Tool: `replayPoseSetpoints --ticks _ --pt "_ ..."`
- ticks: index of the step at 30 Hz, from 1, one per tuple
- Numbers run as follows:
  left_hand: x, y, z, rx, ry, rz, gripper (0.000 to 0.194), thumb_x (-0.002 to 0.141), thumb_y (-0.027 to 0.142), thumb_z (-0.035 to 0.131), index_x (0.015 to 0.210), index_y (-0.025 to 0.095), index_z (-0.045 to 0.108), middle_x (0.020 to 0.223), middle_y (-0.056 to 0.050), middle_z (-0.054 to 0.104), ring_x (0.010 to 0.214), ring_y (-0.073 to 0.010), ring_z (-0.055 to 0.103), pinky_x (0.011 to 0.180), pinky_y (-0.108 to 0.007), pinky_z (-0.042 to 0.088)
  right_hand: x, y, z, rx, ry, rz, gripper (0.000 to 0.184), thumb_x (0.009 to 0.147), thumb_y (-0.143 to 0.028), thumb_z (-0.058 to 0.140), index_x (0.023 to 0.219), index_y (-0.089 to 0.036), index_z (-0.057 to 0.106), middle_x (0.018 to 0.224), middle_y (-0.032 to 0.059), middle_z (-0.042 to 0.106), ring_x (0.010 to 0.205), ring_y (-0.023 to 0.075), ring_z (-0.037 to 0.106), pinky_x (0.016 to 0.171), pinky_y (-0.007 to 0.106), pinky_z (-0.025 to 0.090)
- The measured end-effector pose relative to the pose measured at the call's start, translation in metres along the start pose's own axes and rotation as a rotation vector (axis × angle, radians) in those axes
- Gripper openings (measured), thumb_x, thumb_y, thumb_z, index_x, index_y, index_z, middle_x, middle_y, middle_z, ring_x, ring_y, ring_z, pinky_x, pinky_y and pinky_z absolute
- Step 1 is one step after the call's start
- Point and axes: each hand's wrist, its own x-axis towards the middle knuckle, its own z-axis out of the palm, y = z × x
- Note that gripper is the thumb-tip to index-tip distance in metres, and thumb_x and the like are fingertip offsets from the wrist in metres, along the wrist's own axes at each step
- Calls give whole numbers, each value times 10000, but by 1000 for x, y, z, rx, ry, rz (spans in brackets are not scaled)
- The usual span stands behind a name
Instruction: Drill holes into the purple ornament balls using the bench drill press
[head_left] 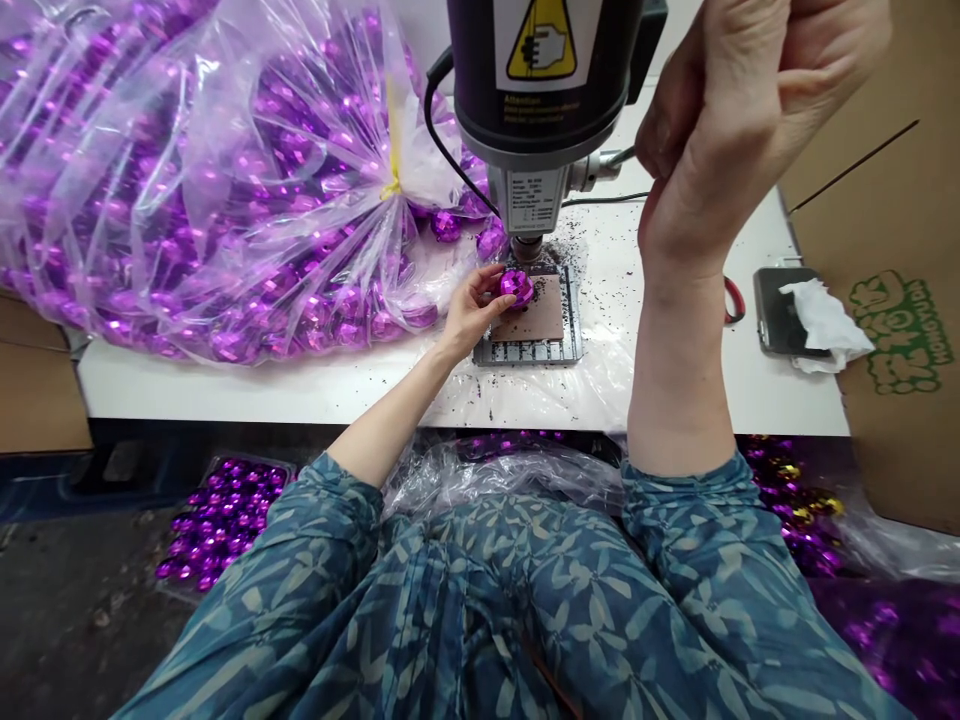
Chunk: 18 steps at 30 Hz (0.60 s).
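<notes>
Between the fingertips of my left hand [478, 308] is a shiny purple faceted ball [517, 288]. It rests on a brown board [546, 310], which lies on the slotted metal base [530, 353] of a small drill press [532, 195]. The drill's chuck [527, 248] is just above and behind the ball; whether they touch I cannot tell. Raised at the upper right, my right hand [727, 120] is closed in a fist around the drill press's feed lever [624, 157], whose outer end is hidden in the fingers.
A large clear bag [225, 180] of purple balls, tied in yellow, covers the table's left side. Dark shavings surround the base. To the right are a red-handled tool [733, 300], a dark flat object [784, 312] under white tissue [829, 325], and a cardboard box [900, 280]. A tray [225, 510] of purple balls is below left.
</notes>
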Motion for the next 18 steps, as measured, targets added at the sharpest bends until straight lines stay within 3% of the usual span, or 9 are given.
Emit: replayPoseSetpoints --ticks 4,11,18 --pt "-2 10 5 68 10 -11 646 706 440 954 1253 230 683 1289 -99 741 1233 -266 691 1116 -433 534 1 5 3 63 129 -117 362 917 -207 461 607 -152 284 572 -79 307 400 -99 304 455 67 149" --pt "-10 25 19 158 0 6 605 631 329 984 1165 246 711 1209 -64 720 1226 -288 648 1187 -481 455 4 14 1 38 148 -137 432 926 -233 443 579 -139 203 577 -76 378 398 -107 266 476 92 119" --pt "-14 23 26 104 -65 -9 617 682 391 952 1204 244 659 1240 -85 700 1266 -308 637 1216 -525 437 1 6 4 154 155 -131 344 910 -128 476 604 -175 326 485 -83 241 382 -69 302 446 79 156"
